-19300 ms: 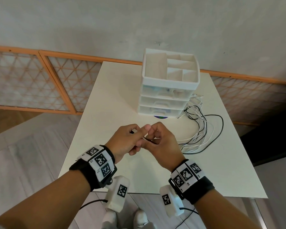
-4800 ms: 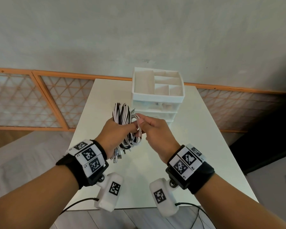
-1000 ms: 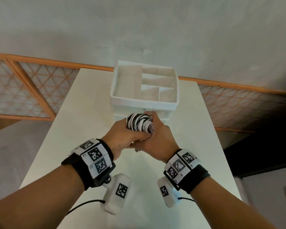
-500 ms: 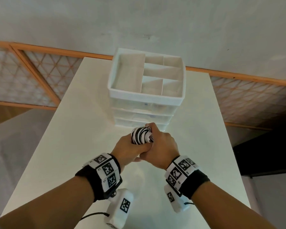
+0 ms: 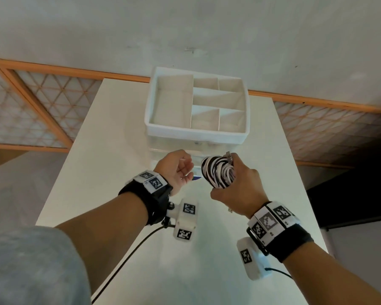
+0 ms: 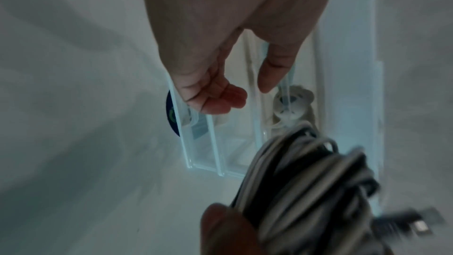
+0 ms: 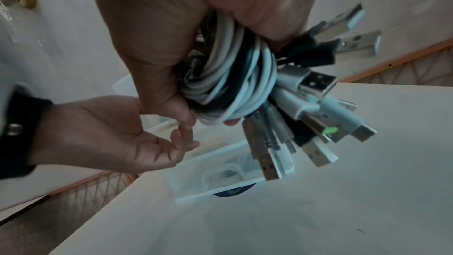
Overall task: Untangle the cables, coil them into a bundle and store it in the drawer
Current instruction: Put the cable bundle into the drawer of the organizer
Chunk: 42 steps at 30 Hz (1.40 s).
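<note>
— Gripping the cable bundle (image 5: 218,172) is the right hand (image 5: 235,186), its fingers (image 7: 171,108) wrapping round the coiled middle and holding it in the air over the near part of the bench (image 5: 110,133), just short of the drawer unit (image 5: 196,139).

— How is it going to handle?

— Lightly, I'm judging, but springily: soft black and white cords wanting to uncoil. The plug ends (image 7: 306,84) are fanning out loose below the fist, so the waist of the coil, where the turns are crossing, is looking like the only safe hold. Pinching one strand is likely to let the rest sag.

— And the left hand (image 5: 176,170)?

— Holding nothing, palm turning up, fingers (image 6: 220,100) loosely curling, apart from the bundle and sitting right at the clear drawer fronts (image 6: 206,143).

— Anything standing in the way?

— The drawers are looking closed, so one is needing to be pulled before the bundle goes in. Some are already holding small items (image 6: 291,102), too blurry to name. A dark blue disc (image 7: 232,191) is peeking from under the unit. Above, the divided top tray (image 5: 196,104) is sitting open, and beyond it the wall (image 5: 185,29) is closing off the bench.
</note>
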Each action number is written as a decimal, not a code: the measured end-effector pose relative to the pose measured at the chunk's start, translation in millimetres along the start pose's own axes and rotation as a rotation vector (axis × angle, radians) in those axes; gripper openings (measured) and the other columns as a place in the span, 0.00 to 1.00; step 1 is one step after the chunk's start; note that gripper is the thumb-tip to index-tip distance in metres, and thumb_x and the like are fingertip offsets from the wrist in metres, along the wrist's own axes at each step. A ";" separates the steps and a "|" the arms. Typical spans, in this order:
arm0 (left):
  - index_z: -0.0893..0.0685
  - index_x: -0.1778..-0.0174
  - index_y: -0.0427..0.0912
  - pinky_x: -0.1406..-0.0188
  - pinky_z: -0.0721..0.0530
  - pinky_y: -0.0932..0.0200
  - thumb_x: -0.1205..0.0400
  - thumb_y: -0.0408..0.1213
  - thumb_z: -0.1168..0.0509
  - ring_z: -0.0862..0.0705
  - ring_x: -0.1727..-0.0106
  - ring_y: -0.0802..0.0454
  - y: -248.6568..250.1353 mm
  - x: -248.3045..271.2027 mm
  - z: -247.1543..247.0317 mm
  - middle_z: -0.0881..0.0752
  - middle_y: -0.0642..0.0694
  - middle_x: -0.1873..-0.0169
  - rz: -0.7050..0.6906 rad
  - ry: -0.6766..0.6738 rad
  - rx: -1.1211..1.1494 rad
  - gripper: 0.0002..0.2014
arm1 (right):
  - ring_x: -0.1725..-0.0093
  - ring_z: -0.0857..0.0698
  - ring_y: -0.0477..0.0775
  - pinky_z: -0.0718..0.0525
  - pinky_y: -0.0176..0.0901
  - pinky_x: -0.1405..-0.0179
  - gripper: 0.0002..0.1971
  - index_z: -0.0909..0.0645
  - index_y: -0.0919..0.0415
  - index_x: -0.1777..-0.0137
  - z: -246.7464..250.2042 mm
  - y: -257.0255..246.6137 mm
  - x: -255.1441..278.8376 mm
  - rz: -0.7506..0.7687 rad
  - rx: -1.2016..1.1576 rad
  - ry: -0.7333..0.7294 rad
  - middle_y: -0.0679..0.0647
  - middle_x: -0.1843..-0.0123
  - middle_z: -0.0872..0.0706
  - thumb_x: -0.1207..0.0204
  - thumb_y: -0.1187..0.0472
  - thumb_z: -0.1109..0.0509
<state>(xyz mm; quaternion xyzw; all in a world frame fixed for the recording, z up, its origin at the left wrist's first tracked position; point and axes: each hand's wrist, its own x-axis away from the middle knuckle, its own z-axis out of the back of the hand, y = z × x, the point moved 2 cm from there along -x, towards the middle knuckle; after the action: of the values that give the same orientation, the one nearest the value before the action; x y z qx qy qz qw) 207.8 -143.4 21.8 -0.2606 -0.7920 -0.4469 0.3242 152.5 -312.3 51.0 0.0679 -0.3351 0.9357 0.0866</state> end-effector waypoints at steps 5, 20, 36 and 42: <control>0.21 0.67 0.42 0.60 0.23 0.55 0.23 0.31 0.34 0.19 0.68 0.51 -18.4 8.2 11.0 0.18 0.46 0.69 0.061 -0.109 -0.063 0.07 | 0.63 0.11 0.58 0.08 0.54 0.69 0.39 0.30 0.41 0.34 8.8 -2.2 6.9 0.004 -0.043 0.002 0.48 0.57 0.12 0.48 0.53 0.22; 0.43 0.15 0.45 0.30 0.24 0.46 0.20 0.45 0.35 0.25 0.26 0.41 -11.1 50.4 40.9 0.36 0.45 0.19 -0.475 -0.149 -1.725 0.38 | 0.61 0.12 0.55 0.09 0.51 0.61 0.39 0.32 0.45 0.32 30.1 -73.0 -16.9 0.240 0.160 0.019 0.50 0.59 0.11 0.45 0.53 0.19; 0.15 0.49 0.48 0.48 0.18 0.52 0.22 0.39 0.34 0.17 0.48 0.50 21.3 90.2 61.1 0.16 0.52 0.50 -0.990 0.129 -1.389 0.07 | 0.60 0.15 0.60 0.10 0.52 0.60 0.41 0.32 0.43 0.33 -35.4 -84.4 -38.3 0.354 0.590 -0.378 0.51 0.55 0.14 0.46 0.54 0.17; 0.14 0.32 0.50 0.23 0.32 0.57 0.18 0.35 0.32 0.28 0.24 0.51 7.7 57.9 56.1 0.21 0.54 0.26 -0.997 -0.092 -1.400 0.18 | 0.59 0.14 0.55 0.10 0.49 0.60 0.34 0.26 0.48 0.37 -49.2 -79.4 -44.3 0.284 0.535 -0.494 0.47 0.57 0.15 0.45 0.57 0.17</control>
<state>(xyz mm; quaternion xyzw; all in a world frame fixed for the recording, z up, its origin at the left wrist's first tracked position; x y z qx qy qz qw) 159.7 -83.5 47.3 -0.0402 -0.3683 -0.9117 -0.1777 208.8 -225.7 54.0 0.2640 -0.0960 0.9483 -0.1480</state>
